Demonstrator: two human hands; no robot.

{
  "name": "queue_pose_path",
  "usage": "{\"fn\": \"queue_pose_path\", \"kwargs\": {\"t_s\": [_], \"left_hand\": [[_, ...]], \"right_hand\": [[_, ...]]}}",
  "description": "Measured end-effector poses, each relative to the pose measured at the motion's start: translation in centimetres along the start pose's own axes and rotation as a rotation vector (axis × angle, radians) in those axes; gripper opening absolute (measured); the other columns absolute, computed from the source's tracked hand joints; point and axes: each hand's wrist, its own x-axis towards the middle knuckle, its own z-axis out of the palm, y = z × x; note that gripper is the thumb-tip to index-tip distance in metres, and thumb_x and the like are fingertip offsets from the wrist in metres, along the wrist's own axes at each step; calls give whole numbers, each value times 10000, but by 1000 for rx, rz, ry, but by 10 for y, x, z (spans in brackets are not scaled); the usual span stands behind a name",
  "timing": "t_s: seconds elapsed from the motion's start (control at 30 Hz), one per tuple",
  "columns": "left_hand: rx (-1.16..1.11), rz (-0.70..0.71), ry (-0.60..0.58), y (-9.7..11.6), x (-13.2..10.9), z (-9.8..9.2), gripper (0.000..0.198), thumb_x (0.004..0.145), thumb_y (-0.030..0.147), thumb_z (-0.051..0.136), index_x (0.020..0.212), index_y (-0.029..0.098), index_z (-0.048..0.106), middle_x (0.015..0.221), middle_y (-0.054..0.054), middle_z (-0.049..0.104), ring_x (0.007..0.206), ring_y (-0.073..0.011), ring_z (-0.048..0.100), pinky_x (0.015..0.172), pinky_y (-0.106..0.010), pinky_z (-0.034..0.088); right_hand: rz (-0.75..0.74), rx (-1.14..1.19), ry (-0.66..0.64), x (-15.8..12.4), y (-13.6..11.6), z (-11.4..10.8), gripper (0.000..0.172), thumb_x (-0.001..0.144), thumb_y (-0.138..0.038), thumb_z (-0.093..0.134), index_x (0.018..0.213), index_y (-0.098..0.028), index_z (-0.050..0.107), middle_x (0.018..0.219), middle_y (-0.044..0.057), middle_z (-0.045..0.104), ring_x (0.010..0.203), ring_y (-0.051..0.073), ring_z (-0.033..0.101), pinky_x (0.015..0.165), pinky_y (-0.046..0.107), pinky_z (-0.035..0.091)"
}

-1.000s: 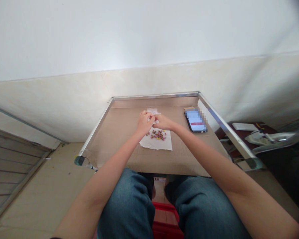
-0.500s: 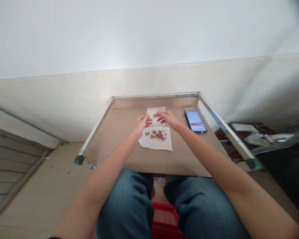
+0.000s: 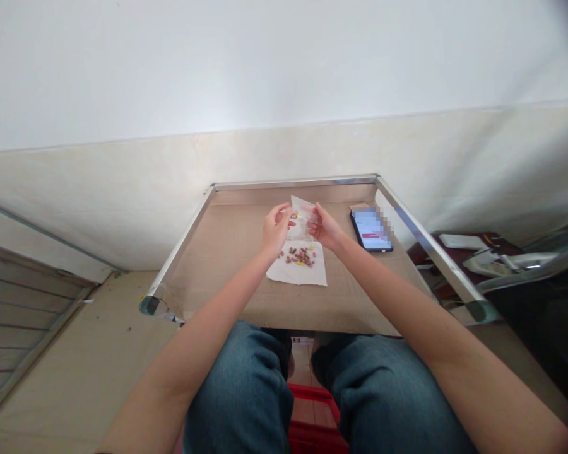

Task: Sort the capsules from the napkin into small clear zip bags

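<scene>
Both my hands hold a small clear plastic bag [image 3: 301, 217] up above the table, with a few small pieces showing through it. My left hand [image 3: 275, 228] pinches its left side and my right hand [image 3: 325, 227] grips its right side. Just below them a white sheet of paper [image 3: 297, 270] lies on the brown table top [image 3: 227, 252], carrying several small red, brown and yellow pills [image 3: 301, 256].
A phone [image 3: 371, 229] with its screen lit lies to the right of the paper, near the table's metal rim [image 3: 421, 239]. A wall stands right behind the table. My knees in jeans are below the front edge; a red stool shows between them.
Both hands have risen from the paper and drawn the clear bag up between them; half a second ago they were spread over it, lower down and further back.
</scene>
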Motion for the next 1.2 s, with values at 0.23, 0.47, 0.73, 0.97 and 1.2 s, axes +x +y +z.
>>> {"fn": "queue_pose_path", "kwargs": {"t_s": [0.23, 0.47, 0.73, 0.97, 1.2], "left_hand": [[200, 233, -5, 14, -9, 8, 255, 816, 352, 467, 1004, 188, 518, 884, -39, 612, 699, -110, 580, 629, -219, 447], [260, 248, 61, 12, -8, 4, 283, 817, 374, 458, 1019, 189, 527, 901, -42, 605, 682, -106, 562, 626, -219, 442], [175, -23, 36, -8, 1, -4, 400, 744, 305, 547, 1106, 211, 404, 680, 12, 593, 502, -96, 550, 470, -199, 419], [124, 26, 21, -15, 4, -8, 313, 732, 169, 509, 1038, 184, 446, 669, 4, 588, 567, -91, 551, 522, -197, 455], [116, 76, 108, -10, 7, -10, 159, 760, 199, 469, 904, 166, 526, 717, -20, 590, 636, -102, 559, 552, -203, 463]], "right_hand": [[-24, 185, -88, -2, -5, 2, 296, 845, -461, 380, 827, -208, 533, 439, -80, 303, 345, 57, 260, 321, 143, 234], [29, 203, -90, -3, -5, 1, 316, 855, -441, 368, 688, -183, 444, 445, -81, 301, 324, 38, 203, 299, 139, 167], [162, 27, -161, -2, 4, 1, 356, 820, -447, 433, 591, -186, 357, 409, -99, 201, 313, 31, 130, 293, 139, 89], [248, 17, -152, -2, -1, -8, 410, 807, -443, 448, 557, -199, 235, 394, -109, 185, 311, 29, 94, 288, 144, 62], [28, -333, 90, 1, 6, -9, 420, 809, -460, 395, 525, -209, 216, 395, -96, 182, 336, 40, 118, 324, 191, 94]]}}
